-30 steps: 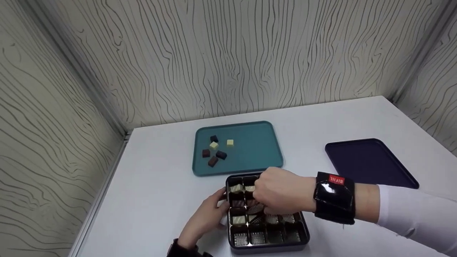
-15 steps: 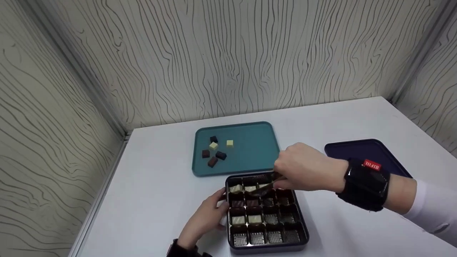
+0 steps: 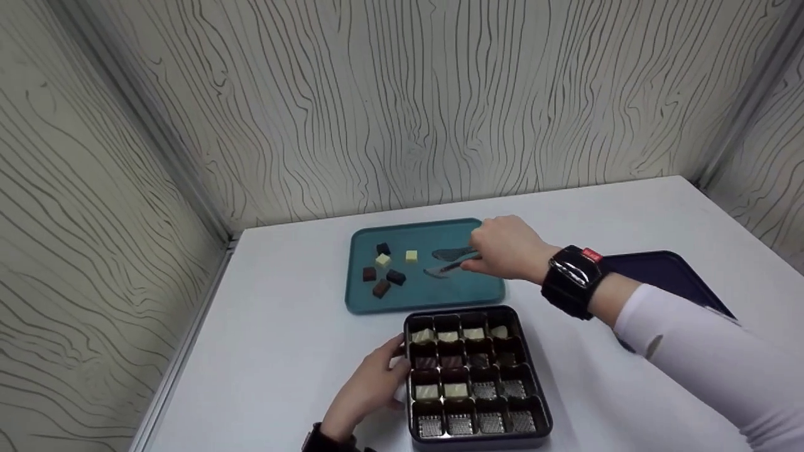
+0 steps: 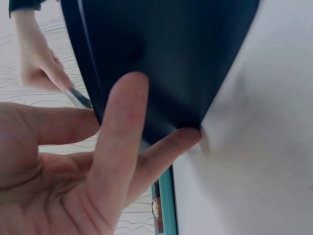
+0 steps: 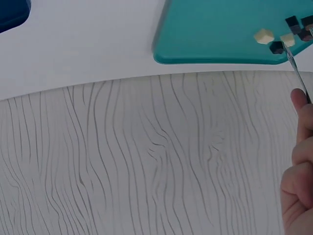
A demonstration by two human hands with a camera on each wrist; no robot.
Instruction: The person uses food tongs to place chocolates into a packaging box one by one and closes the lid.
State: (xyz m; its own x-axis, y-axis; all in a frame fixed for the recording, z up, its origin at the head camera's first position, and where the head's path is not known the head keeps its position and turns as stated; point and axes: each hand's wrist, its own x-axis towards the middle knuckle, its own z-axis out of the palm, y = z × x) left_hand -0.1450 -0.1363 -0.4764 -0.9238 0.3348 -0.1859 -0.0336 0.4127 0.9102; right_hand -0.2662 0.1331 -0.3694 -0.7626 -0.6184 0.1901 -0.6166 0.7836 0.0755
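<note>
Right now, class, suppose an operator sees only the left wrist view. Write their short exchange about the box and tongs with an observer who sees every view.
Operator: I see only the outside of the dark box. What fills its far row?
Observer: The head view shows a pale chocolate in each of the four far compartments.
Operator: The right hand holds the tongs, but their tips are hidden. Do they grip anything?
Observer: No. In the head view the tips stand apart, with nothing between them.
</note>
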